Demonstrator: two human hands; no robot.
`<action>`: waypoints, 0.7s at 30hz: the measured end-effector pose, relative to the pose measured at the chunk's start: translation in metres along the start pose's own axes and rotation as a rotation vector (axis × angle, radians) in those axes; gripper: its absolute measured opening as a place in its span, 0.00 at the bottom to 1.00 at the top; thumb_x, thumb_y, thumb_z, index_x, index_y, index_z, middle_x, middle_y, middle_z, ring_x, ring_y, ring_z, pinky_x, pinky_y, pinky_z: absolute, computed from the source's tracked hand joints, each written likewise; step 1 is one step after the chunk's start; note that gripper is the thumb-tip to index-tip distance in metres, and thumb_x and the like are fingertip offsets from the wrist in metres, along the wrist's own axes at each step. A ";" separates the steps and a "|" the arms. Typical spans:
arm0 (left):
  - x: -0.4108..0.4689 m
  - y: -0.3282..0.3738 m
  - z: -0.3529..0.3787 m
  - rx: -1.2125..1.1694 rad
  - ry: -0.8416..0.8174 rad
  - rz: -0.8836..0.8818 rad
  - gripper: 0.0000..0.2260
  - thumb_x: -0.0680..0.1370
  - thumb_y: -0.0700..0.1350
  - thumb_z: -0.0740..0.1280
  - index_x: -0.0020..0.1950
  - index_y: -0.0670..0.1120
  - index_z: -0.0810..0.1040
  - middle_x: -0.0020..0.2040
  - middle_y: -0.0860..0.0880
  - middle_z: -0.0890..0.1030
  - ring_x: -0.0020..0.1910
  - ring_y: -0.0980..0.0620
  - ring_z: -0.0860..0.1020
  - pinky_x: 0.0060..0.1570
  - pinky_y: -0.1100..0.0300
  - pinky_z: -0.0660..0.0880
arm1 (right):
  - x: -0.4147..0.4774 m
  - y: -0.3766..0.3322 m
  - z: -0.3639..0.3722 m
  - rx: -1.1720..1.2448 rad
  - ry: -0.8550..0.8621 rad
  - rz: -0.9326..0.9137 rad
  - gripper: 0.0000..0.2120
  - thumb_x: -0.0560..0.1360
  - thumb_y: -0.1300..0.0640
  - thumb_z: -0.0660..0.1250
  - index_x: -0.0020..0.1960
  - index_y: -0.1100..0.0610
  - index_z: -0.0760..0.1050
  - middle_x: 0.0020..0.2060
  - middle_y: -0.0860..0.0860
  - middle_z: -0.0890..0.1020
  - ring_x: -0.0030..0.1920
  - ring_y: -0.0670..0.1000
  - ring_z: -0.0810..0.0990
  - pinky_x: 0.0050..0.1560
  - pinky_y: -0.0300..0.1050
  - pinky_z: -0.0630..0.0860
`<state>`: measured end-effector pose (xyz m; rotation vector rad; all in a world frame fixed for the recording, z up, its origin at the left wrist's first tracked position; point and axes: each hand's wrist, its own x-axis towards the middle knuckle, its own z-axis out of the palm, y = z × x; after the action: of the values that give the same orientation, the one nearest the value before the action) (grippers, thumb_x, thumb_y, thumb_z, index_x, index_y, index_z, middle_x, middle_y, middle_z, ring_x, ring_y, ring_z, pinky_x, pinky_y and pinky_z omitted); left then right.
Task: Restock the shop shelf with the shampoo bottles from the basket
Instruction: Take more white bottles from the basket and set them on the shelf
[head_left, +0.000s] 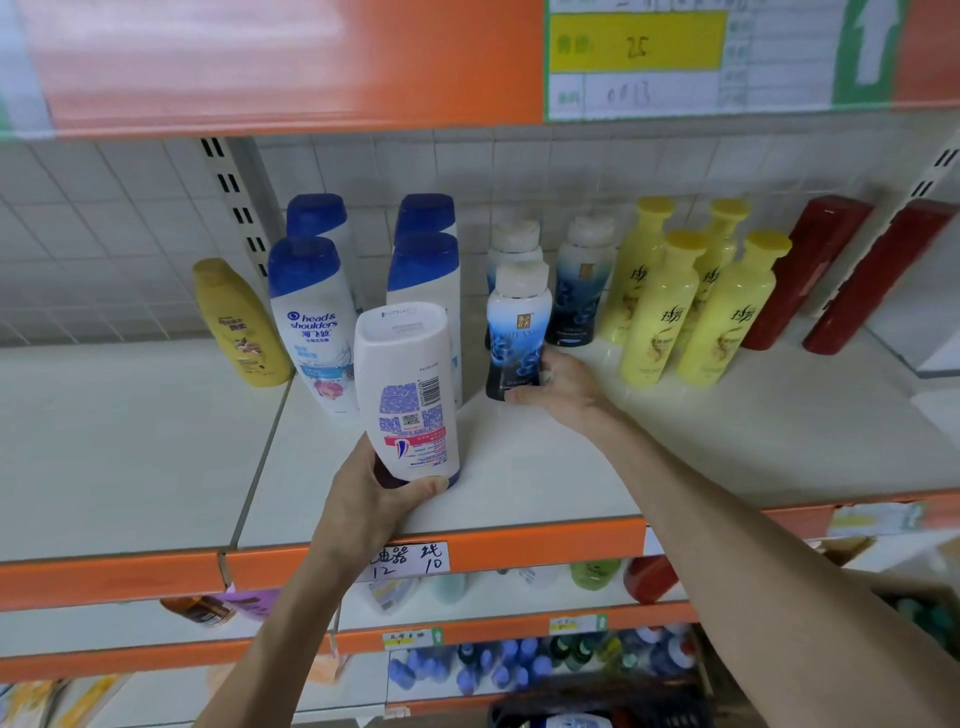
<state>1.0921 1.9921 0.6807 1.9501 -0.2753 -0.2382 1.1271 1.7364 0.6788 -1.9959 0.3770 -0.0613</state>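
My left hand (379, 491) grips a white shampoo bottle (405, 384) upside down, its blue cap resting on the white shelf (571, 467) and its back label facing me. To its right, my right hand (563, 387) is closed around the base of a dark blue and white bottle (517, 332) that stands upright on the shelf. Behind them stand several white bottles with blue caps (311, 312) and two more dark blue bottles (579, 280). The basket (597, 714) shows only as a dark rim at the bottom edge, with a bottle inside.
A golden bottle (241, 325) stands at the left, several yellow bottles (691, 306) and two red bottles (852, 275) at the right. An orange shelf edge (291, 62) hangs overhead. Lower shelves (519, 665) hold more bottles. The shelf's front edge (545, 545) is orange.
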 end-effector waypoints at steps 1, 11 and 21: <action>0.000 0.000 0.000 -0.002 0.001 -0.001 0.21 0.65 0.47 0.78 0.52 0.61 0.73 0.47 0.63 0.80 0.45 0.73 0.77 0.39 0.76 0.72 | 0.001 0.002 0.001 -0.005 -0.004 -0.009 0.25 0.69 0.66 0.77 0.64 0.60 0.76 0.54 0.51 0.82 0.55 0.50 0.80 0.57 0.42 0.74; 0.000 0.004 0.002 -0.005 -0.010 -0.003 0.22 0.66 0.48 0.78 0.56 0.55 0.74 0.48 0.61 0.80 0.49 0.63 0.78 0.43 0.71 0.71 | -0.015 0.000 -0.001 -0.020 0.001 -0.001 0.31 0.69 0.67 0.76 0.68 0.60 0.67 0.59 0.52 0.78 0.56 0.52 0.79 0.52 0.41 0.77; -0.008 0.017 -0.018 0.086 0.004 0.050 0.20 0.66 0.45 0.78 0.55 0.52 0.77 0.47 0.58 0.81 0.48 0.60 0.79 0.42 0.71 0.73 | -0.062 0.014 -0.047 -0.210 0.164 0.015 0.34 0.77 0.52 0.69 0.76 0.61 0.57 0.70 0.58 0.68 0.62 0.57 0.76 0.61 0.47 0.71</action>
<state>1.0879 2.0036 0.7036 2.0260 -0.3363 -0.1918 1.0549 1.7076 0.6952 -2.2019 0.5214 -0.1833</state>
